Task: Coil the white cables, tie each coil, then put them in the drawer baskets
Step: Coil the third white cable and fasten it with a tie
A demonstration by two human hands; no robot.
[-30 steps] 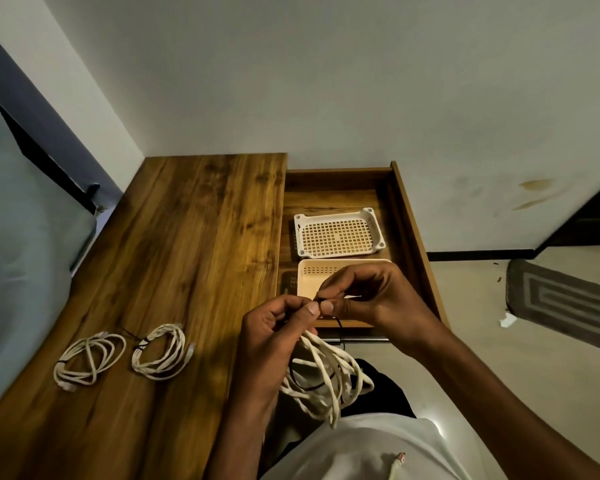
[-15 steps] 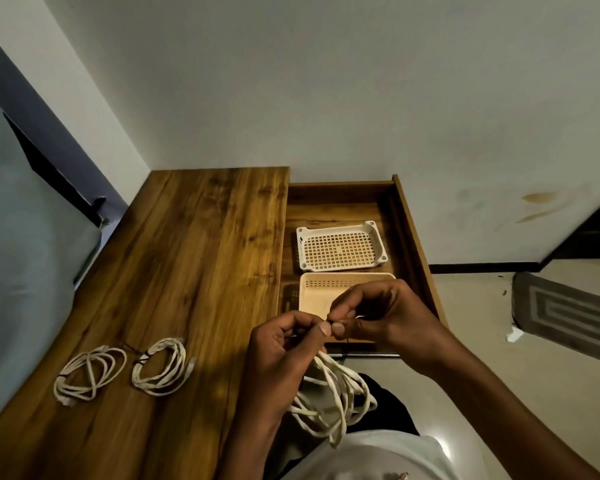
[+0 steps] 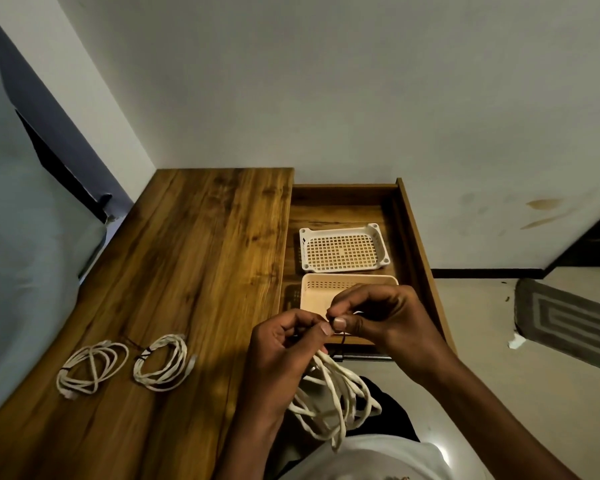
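Between both hands: white cable coil [image 3: 329, 393], hanging slack below the fingertips.
Left hand [image 3: 284, 344] and right hand [image 3: 381, 320] pinch what appears a dark tie [image 3: 342, 337]; cable light, limp—grip at the gathered top.

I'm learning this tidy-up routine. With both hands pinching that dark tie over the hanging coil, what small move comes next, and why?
Probably pull the dark tie snug. The left hand and right hand pinch it together above the white coil, whose loops hang loose, and both baskets are empty.
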